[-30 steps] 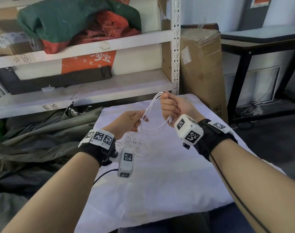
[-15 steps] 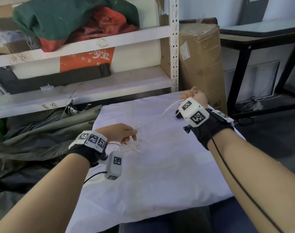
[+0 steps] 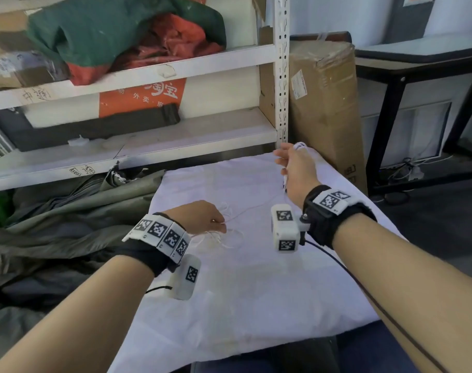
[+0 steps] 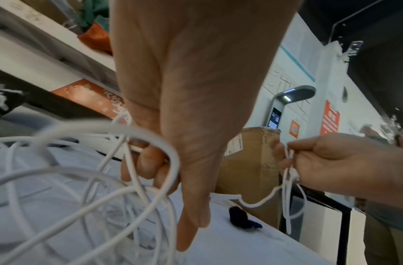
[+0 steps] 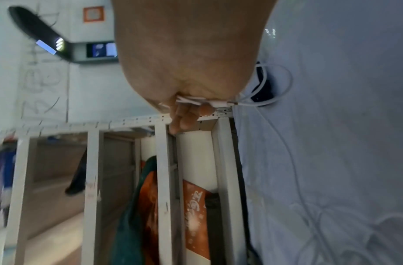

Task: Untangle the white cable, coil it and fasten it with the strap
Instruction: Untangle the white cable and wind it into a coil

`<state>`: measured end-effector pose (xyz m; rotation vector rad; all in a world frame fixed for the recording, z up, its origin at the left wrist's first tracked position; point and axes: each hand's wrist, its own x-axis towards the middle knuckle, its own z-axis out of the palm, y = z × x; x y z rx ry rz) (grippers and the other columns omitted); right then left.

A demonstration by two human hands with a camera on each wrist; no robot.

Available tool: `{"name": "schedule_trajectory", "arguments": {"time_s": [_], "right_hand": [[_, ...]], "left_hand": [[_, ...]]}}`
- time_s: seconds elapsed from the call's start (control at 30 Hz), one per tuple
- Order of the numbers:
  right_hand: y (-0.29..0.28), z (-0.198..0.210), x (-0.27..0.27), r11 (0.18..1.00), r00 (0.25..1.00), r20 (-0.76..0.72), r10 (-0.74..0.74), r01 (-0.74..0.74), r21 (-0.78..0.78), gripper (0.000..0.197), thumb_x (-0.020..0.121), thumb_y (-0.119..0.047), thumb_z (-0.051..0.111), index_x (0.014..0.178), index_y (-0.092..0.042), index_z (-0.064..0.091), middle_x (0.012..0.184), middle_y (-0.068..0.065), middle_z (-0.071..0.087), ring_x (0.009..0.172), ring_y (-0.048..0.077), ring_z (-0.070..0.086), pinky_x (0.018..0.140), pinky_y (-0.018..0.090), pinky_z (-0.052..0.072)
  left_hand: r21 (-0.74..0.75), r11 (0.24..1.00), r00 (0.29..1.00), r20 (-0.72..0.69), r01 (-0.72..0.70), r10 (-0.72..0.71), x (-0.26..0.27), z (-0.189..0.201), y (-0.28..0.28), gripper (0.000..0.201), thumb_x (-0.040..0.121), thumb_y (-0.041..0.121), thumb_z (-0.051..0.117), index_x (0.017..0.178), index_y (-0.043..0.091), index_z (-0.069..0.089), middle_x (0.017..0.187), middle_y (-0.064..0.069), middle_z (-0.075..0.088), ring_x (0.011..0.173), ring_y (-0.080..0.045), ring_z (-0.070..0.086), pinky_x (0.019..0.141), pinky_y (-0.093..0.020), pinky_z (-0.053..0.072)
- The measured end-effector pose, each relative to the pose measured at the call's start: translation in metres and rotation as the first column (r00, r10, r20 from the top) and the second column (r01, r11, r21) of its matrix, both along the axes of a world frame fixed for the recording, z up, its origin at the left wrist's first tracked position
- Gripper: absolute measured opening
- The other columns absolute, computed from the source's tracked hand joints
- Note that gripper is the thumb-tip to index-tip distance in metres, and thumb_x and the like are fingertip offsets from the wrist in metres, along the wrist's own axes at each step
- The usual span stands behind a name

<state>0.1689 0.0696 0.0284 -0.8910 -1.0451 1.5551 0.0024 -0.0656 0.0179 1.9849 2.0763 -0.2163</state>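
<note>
A white metal shelving unit point(image 3: 281, 76) stands behind the white-covered table point(image 3: 256, 292), holding green and red cloth point(image 3: 127, 36). A tall cardboard box point(image 3: 323, 109) leans beside it, with a black-framed table point(image 3: 418, 65) further right on dark floor point(image 3: 431, 224).

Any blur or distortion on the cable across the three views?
Head: sharp, white cable faint against the white cloth. Left wrist: near loops smeared, left hand oversized by the wide angle. Right wrist: soft overall, shelving bowed.
</note>
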Motion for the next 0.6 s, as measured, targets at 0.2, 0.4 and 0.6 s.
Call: {"name": "schedule_trajectory", "arguments": {"time_s": [0.2, 0.4, 0.6], "right_hand": [[-0.030, -0.010, -0.018, 0.886, 0.806, 0.482, 0.344, -0.448, 0.118, 0.022, 0.101, -0.009, 0.026, 0.106, -0.008, 0.048, 0.098, 0.007, 0.064, 0.072, 0.009, 0.057, 0.066, 0.022, 0.040], [-0.051, -0.018, -0.030, 0.742, 0.537, 0.715, 0.447, -0.669, 0.039, 0.024, 0.096, 0.000, 0.031, 0.101, -0.003, 0.054, 0.085, 0.009, 0.062, 0.070, 0.015, 0.055, 0.069, 0.026, 0.046], [-0.051, -0.012, -0.032, 0.693, 0.112, 0.981, 0.157, -0.720, -0.028, 0.015, 0.094, -0.006, 0.042, 0.092, 0.000, 0.056, 0.099, 0.018, 0.056, 0.085, 0.022, 0.048, 0.059, 0.027, 0.037]], "left_hand": [[-0.030, 0.998, 0.997, -0.048, 0.064, -0.065, 0.019, 0.004, 0.002, 0.036, 0.095, 0.042, 0.050, 0.095, 0.012, 0.068, 0.061, 0.012, 0.040, 0.060, -0.007, 0.037, 0.052, -0.012, 0.026], [-0.028, 0.993, 0.994, -0.009, 0.112, -0.112, 0.031, 0.008, 0.005, 0.035, 0.096, 0.041, 0.049, 0.097, 0.011, 0.067, 0.078, 0.000, 0.054, 0.075, -0.015, 0.043, 0.056, -0.016, 0.030], [0.171, 0.984, 0.971, 0.226, 0.046, -0.084, 0.030, 0.005, 0.006, 0.026, 0.093, 0.035, 0.057, 0.106, 0.019, 0.072, 0.096, 0.003, 0.069, 0.083, -0.011, 0.059, 0.064, -0.005, 0.038]]}}
